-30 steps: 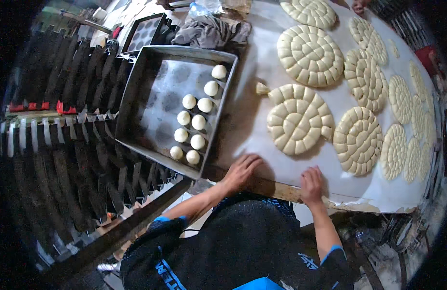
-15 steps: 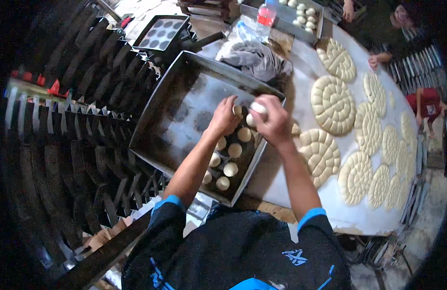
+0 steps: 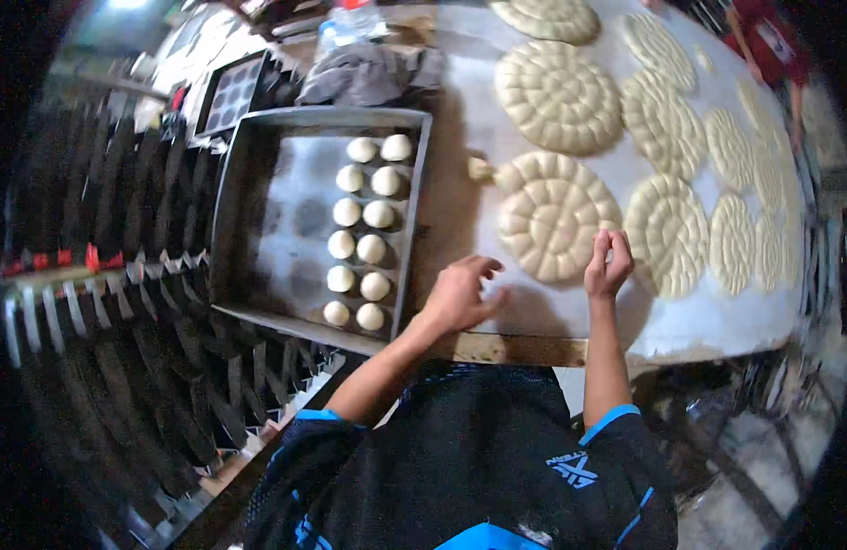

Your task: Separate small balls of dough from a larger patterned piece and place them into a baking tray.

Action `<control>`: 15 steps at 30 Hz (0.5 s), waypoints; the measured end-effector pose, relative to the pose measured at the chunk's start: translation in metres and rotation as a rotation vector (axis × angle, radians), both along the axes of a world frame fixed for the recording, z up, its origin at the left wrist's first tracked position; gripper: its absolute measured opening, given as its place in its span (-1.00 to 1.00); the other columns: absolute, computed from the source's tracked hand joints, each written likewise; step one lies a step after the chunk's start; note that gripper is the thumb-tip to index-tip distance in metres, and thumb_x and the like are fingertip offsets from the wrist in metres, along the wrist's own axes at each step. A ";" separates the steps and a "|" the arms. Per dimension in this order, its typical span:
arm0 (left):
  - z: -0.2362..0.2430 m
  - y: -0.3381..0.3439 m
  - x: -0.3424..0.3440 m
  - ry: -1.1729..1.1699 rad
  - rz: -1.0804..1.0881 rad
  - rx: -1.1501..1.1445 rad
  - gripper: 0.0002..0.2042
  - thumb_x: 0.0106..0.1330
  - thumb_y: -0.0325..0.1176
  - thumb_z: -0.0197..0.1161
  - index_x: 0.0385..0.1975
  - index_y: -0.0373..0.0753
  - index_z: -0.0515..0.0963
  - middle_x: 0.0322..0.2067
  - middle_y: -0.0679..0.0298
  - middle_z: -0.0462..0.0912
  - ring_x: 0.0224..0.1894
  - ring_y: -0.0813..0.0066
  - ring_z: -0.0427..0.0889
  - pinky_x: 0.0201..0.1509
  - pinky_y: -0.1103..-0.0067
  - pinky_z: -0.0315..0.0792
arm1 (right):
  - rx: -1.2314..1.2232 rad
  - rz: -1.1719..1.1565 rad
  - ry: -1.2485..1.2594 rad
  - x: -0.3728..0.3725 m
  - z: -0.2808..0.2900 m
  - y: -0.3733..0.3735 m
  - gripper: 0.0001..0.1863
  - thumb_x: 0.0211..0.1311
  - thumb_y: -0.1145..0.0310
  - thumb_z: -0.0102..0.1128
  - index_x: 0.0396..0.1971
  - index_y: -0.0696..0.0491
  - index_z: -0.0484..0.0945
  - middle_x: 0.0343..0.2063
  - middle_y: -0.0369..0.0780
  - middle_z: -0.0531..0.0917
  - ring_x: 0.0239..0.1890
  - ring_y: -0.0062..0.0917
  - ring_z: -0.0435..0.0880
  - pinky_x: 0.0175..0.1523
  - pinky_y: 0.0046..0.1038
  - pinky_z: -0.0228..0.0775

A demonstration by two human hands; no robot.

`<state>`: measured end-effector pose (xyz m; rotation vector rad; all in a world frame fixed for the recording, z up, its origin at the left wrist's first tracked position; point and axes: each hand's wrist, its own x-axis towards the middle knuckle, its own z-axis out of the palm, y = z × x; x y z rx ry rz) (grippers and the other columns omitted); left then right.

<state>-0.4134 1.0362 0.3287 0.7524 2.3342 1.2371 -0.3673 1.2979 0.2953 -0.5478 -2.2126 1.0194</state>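
Over the front of the white table, my left hand (image 3: 465, 295) is open with its fingers apart, between the tray and a scored round of dough (image 3: 556, 217). My right hand (image 3: 610, 263) is closed at the right edge of that same round, its fingertips together; whatever they may hold is hidden. A deep metal tray (image 3: 224, 206) stands to the left, with pale dough balls (image 3: 371, 247) in two columns along its right side. Dark round marks show on the tray's bottom beside them. A small loose lump of dough (image 3: 479, 170) touches the round's left side.
More scored dough rounds (image 3: 558, 96) cover the table to the right and far side. A grey cloth (image 3: 364, 75) lies behind the tray. Dark stacked racks or trays (image 3: 121, 367) fill the left side. Another person in a red top (image 3: 767, 41) is at the far right.
Both hands have left the tray and moved right over the table. The white dough ball is no longer seen in my right hand. My view has shifted right.
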 end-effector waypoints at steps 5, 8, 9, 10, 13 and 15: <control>-0.038 0.049 -0.030 -0.027 0.506 -0.235 -0.45 0.30 0.08 0.22 -0.16 -0.43 0.57 -0.36 -0.01 0.67 -0.29 0.14 0.69 -0.10 0.28 0.55 | -0.149 -0.067 -0.235 0.115 -0.058 0.065 -0.75 0.27 0.35 0.13 -0.56 0.14 0.43 -0.59 -0.16 0.44 -0.53 -0.35 0.42 -0.36 -0.36 0.27; -0.052 0.083 -0.031 -0.071 0.500 -0.472 -0.42 0.30 0.15 0.17 -0.23 -0.42 0.58 -0.29 -0.10 0.64 -0.19 0.04 0.65 -0.01 0.28 0.50 | 0.125 0.114 -0.160 0.147 -0.055 0.067 -0.89 0.11 0.43 0.14 -0.54 0.11 0.45 -0.51 -0.14 0.51 -0.37 -0.16 0.50 -0.19 -0.17 0.30; -0.050 0.099 -0.027 0.003 0.506 -0.570 -0.43 0.29 0.14 0.19 -0.27 -0.43 0.58 -0.27 -0.12 0.63 -0.16 -0.01 0.63 0.01 0.27 0.47 | 0.110 0.091 -0.150 0.149 -0.056 0.067 -0.89 0.11 0.43 0.14 -0.54 0.11 0.45 -0.51 -0.14 0.51 -0.37 -0.16 0.50 -0.19 -0.17 0.30; -0.046 0.112 -0.022 0.077 0.515 -0.664 -0.43 0.28 0.13 0.22 -0.31 -0.43 0.58 -0.24 -0.15 0.62 -0.12 -0.06 0.60 0.02 0.26 0.45 | 0.101 0.091 -0.134 0.149 -0.055 0.069 -0.88 0.11 0.42 0.14 -0.54 0.11 0.45 -0.50 -0.13 0.51 -0.37 -0.17 0.50 -0.20 -0.18 0.30; -0.058 0.121 -0.020 0.163 0.630 -0.491 -0.37 0.23 0.13 0.26 -0.22 -0.52 0.54 -0.29 -0.24 0.64 -0.19 -0.11 0.66 -0.15 0.23 0.51 | 0.093 0.073 -0.081 0.140 -0.055 0.077 -0.87 0.13 0.41 0.16 -0.52 0.12 0.46 -0.48 -0.12 0.51 -0.37 -0.16 0.49 -0.19 -0.18 0.30; -0.061 0.104 -0.037 0.017 0.492 -0.240 -0.38 0.12 0.03 0.41 -0.15 -0.49 0.45 -0.41 -0.03 0.64 -0.37 0.13 0.64 -0.30 0.29 0.51 | 0.074 0.081 -0.080 0.140 -0.052 0.075 -0.88 0.13 0.41 0.16 -0.52 0.12 0.46 -0.47 -0.12 0.51 -0.36 -0.15 0.49 -0.20 -0.19 0.31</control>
